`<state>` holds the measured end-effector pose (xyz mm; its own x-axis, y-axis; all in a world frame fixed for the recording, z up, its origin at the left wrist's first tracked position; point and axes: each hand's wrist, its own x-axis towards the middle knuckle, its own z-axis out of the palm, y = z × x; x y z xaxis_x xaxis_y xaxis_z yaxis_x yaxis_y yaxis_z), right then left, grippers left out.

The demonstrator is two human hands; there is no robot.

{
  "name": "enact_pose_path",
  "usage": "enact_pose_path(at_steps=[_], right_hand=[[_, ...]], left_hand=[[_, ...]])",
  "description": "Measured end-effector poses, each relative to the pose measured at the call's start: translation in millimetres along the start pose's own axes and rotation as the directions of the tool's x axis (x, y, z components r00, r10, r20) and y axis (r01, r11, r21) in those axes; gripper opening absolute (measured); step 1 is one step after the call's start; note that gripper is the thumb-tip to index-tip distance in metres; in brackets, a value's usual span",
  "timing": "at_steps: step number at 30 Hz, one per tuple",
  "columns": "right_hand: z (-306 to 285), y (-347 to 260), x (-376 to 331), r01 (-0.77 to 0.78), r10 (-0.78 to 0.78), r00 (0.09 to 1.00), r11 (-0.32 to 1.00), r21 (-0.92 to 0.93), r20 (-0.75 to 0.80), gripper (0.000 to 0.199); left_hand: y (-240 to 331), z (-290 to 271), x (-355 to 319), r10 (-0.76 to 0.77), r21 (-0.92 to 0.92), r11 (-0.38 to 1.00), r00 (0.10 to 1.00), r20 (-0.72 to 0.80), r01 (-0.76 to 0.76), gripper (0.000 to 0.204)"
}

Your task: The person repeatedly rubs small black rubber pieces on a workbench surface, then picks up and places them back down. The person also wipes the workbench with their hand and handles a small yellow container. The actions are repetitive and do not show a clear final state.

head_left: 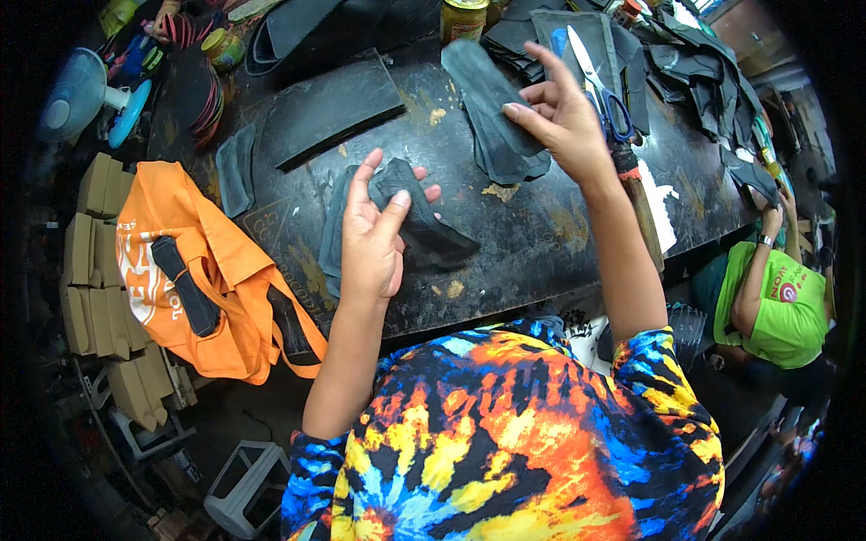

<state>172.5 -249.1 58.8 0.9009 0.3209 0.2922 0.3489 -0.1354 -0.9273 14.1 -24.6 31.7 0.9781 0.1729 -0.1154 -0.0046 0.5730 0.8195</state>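
Note:
My left hand [379, 239] is closed on a dark, sole-shaped piece [422, 221], thumb on top and fingers beneath; the piece bends over the fingers. A similar dark piece [332, 230] lies on the table beside that wrist. My right hand [566, 117] pinches the edge of another long, rounded dark piece [483, 86] between thumb and fingers, with the index finger pointing up. Under it rest more such pieces [512, 167]. Whether they are rubber or leather, I cannot tell.
On the dark worktable [532, 243] are a thick black slab [334, 104], blue-handled scissors [600, 86], a wooden-handled tool [642, 212] and jars [464, 20]. An orange bag [198, 270] hangs at the left, near a fan [77, 95]. Another person in green [776, 302] works at the right.

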Motion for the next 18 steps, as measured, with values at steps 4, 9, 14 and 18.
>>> enact_pose_path(at_steps=[4, 9, 14, 18], right_hand=[[0.2, 28.3, -8.9, -0.167, 0.15, 0.986, 0.928, -0.333, -0.074, 0.074], [-13.5, 36.4, -16.6, -0.077, 0.077, 0.997, 0.96, -0.27, -0.01, 0.068], [-1.3, -14.3, -37.7, 0.03, -0.017, 0.999, 0.949, -0.313, 0.045, 0.08], [31.3, -56.8, -68.6, -0.304, 0.243, 0.866, 0.95, 0.074, 0.437, 0.095]], left_hand=[[0.8, -4.5, 1.4, 0.027, -0.028, 0.999, 0.999, -0.023, -0.028, 0.059], [8.7, -9.8, 3.7, 0.031, -0.063, 0.997, 0.999, -0.031, -0.033, 0.063], [10.4, 6.3, 8.8, 0.034, -0.12, 0.992, 0.999, 0.041, -0.029, 0.065], [-2.2, 31.3, 8.3, 0.043, -0.128, 0.991, 0.997, 0.064, -0.035, 0.064]])
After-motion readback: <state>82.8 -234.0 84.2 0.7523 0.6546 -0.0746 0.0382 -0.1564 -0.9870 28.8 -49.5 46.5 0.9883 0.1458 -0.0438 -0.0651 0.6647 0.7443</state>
